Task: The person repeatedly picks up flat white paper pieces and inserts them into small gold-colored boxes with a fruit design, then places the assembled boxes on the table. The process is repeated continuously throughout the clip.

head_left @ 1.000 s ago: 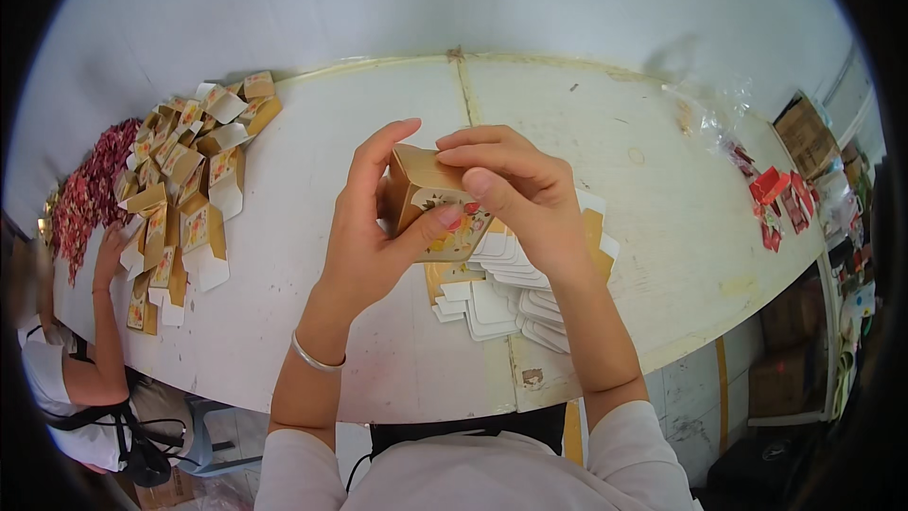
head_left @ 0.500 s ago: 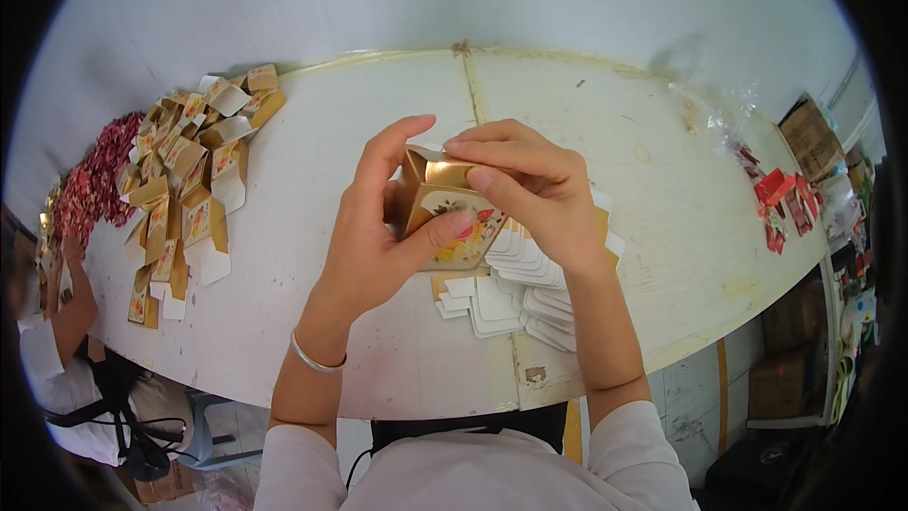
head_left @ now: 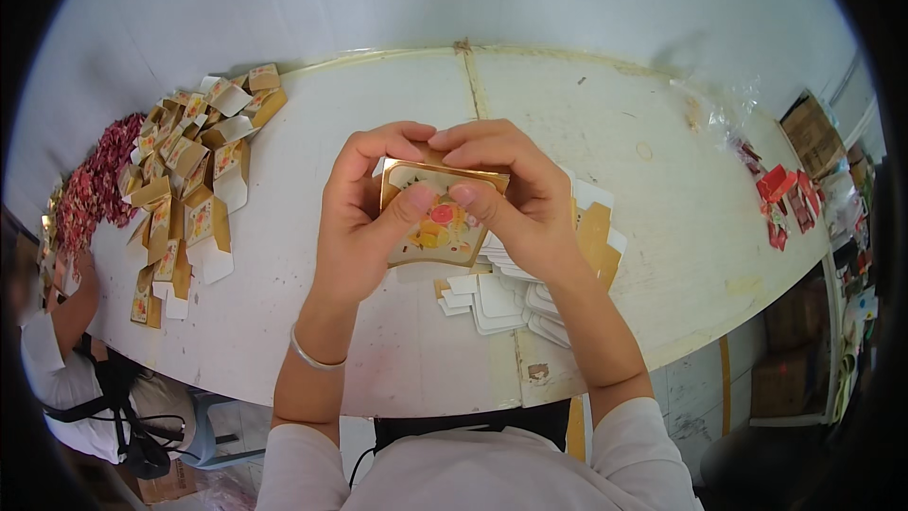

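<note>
A gold cardboard box [head_left: 435, 227] printed with flowers and fruit is held up over the table between both hands. My left hand [head_left: 364, 199] grips its left side, thumb flat on the printed face and fingers curled behind. On the right side, my right hand [head_left: 520, 194] holds it the same way, thumb on the face and fingers over the top edge. The back of the box is hidden by the hands. Under and beside my right forearm lies a fanned stack of flat white-and-gold carton blanks [head_left: 497, 303].
Folded gold boxes [head_left: 199, 203] are heaped on the left of the white table [head_left: 719, 227], beside a pile of small dark-red packets [head_left: 95, 175]. A co-worker's arm [head_left: 76, 308] reaches there. Red wrappers [head_left: 777, 185] and clear plastic [head_left: 724, 118] lie at right.
The box has turned so its printed face is toward me, and its gold top flap has folded out of sight. My right hand has moved left, its thumb now on the face.
</note>
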Tool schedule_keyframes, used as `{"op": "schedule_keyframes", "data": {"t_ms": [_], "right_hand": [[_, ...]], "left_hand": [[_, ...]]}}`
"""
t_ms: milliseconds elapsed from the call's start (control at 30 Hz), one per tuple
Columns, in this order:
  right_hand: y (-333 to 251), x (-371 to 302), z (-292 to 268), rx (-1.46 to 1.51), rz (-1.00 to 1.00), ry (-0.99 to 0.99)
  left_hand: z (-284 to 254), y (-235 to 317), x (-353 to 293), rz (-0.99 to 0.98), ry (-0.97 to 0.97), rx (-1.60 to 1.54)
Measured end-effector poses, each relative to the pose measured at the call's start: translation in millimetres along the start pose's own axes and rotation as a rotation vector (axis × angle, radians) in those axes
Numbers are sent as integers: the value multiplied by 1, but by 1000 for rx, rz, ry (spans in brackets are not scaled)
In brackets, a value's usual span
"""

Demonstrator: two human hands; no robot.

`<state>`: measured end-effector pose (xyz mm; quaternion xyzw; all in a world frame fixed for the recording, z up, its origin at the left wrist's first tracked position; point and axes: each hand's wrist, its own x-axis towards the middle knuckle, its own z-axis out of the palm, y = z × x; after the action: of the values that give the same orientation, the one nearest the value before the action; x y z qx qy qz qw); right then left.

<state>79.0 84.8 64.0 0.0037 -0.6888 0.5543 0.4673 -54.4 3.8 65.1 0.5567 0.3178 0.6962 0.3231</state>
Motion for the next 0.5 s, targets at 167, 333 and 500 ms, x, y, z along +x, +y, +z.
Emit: {"op": "schedule_keyframes", "data": {"t_ms": [167,333,500], "right_hand": [[2,3,-10,-213,77,-26],[-7,6,-21,-324,-51,214],[-15,10,-31,-290,88,275]], "left_hand": [[-3,-8,1,-45,143,165],[-115,20,30,515,907,2159],[-103,-8,27,-326,333,1581]]}}
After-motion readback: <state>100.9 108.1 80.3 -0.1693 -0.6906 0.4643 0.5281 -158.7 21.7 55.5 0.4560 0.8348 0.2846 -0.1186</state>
